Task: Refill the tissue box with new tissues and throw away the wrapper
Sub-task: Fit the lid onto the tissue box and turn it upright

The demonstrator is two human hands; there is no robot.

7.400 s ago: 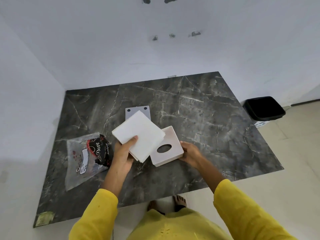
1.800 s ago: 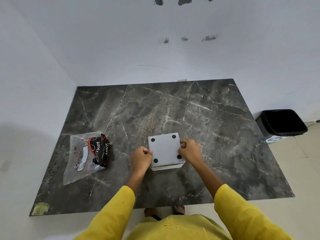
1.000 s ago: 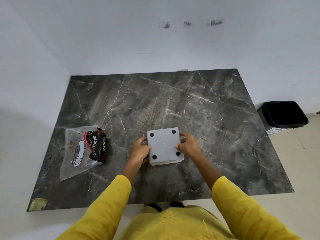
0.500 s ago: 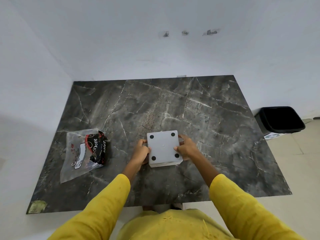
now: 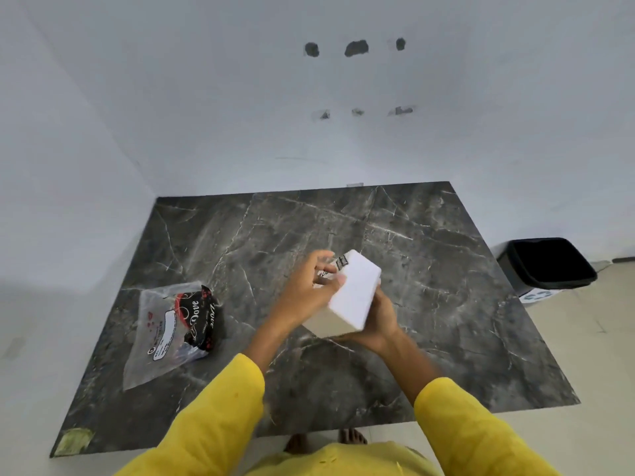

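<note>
The white tissue box is lifted off the dark marble table and tilted on edge, one plain white side facing me. My left hand grips its left side with the thumb on the white face. My right hand cups it from below and the right. The clear plastic wrapper, printed black and red, lies flat on the table to the left, apart from both hands. The box's opening is hidden from me.
A black waste bin stands on the floor past the table's right edge. White walls close the table's far and left sides. A scrap of yellowish tape sticks to the near left corner.
The box was lying bottom-up on the table with both hands at its sides; now it is raised and turned on edge in both hands. The wrapper has not moved.
</note>
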